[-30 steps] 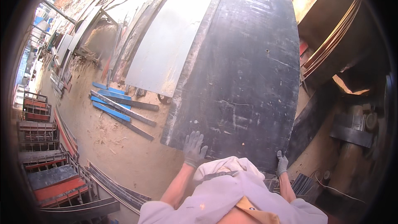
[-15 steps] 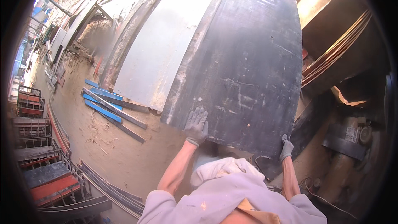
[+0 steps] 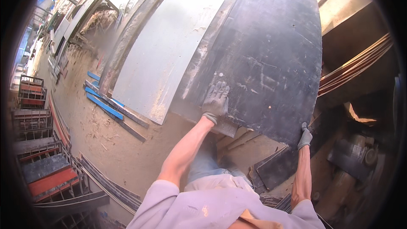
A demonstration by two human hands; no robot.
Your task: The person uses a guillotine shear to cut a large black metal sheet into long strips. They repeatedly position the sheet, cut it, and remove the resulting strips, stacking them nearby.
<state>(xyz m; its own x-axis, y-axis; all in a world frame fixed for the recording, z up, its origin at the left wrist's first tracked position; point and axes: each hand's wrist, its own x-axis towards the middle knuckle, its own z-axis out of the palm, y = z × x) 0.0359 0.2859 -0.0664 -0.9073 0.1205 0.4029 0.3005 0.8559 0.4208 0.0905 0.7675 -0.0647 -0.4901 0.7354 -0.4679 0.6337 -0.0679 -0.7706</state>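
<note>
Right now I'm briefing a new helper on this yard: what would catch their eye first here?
The big dark panel fills the upper middle; a gloved left hand lies flat on its face while the gloved right hand grips its lower right corner. Left of it leans a pale grey sheet. Blue strips lie on the sandy ground at left.

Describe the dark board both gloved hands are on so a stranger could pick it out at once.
Start at the stack of big sheets leaning over the sandy floor. The large black scuffed flat panel is the front, rightmost one, with the left hand flat on its face and the right hand at its lower corner. Unlike the pale grey sheet beside it, it is near-black and scratched.
</note>
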